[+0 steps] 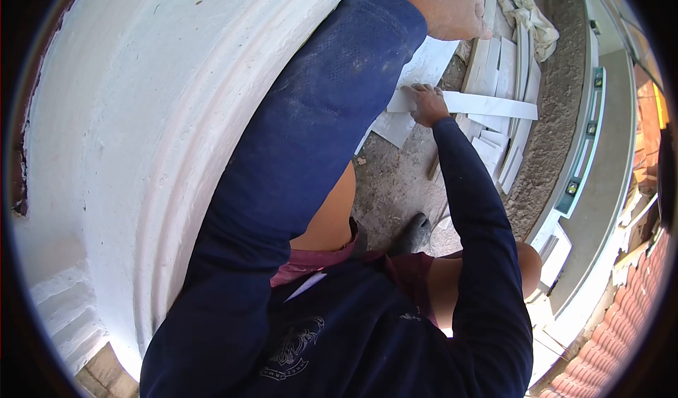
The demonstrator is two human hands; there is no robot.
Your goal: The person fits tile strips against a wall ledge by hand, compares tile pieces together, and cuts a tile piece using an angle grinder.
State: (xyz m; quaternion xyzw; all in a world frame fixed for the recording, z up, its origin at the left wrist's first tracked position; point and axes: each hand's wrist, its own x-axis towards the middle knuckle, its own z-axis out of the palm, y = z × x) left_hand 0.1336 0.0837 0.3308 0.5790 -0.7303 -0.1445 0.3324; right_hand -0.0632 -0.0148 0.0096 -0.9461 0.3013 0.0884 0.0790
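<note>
My right hand (429, 105) lies across a long, narrow white strip (491, 105), its fingers curled over the strip's far edge near the left end. Beneath that end is a wider white sheet (431, 60), partly covered by my left sleeve. My left hand (448, 6) is higher in the view, close to the white curved wall, with its fingers bent inward. Whatever those fingers hold, if anything, is hidden. The strip's right end reaches over a stack of white boards (487, 69).
A crumpled pale sack (533, 24) lies beyond the boards. On the right, a spirit level (590, 140) rests along a ledge beside a rough concrete strip (554, 108). The white curved wall (141, 115) fills the left. My dark shoe (413, 234) stands on dusty ground.
</note>
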